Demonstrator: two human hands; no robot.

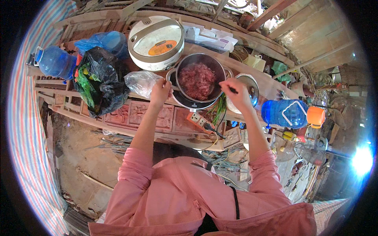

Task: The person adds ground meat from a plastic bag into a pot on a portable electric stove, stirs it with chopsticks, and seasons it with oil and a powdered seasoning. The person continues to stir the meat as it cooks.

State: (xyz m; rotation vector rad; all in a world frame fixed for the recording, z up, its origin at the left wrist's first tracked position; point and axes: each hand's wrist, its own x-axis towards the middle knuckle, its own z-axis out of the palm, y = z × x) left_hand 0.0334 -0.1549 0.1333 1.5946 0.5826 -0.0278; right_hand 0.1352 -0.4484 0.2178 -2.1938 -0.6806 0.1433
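A dark-lined cooking pot (pixel 185 63) with two side handles stands on a black-topped electric cooker (pixel 193 105) and holds reddish minced meat (pixel 199 80). My left hand (pixel 160 93) is closed at the pot's left handle. At the pot's right rim, my right hand (pixel 238 94) is closed around a utensil with a black handle (pixel 232 90); its working end is hard to make out. A glass lid (pixel 252 89) lies just right of my right hand. Beside my left hand is a clear plastic bag (pixel 141 82). Green stalks (pixel 217 110) lie below the pot's right side.
A large white-and-brown rice cooker (pixel 154 47) stands behind left. Farther left are a black plastic bag (pixel 104 74) and a blue water jug (pixel 59 63). Another blue jug (pixel 284 113) is at right. An orange power strip (pixel 200 121) with a plugged-in cord sits at the near edge.
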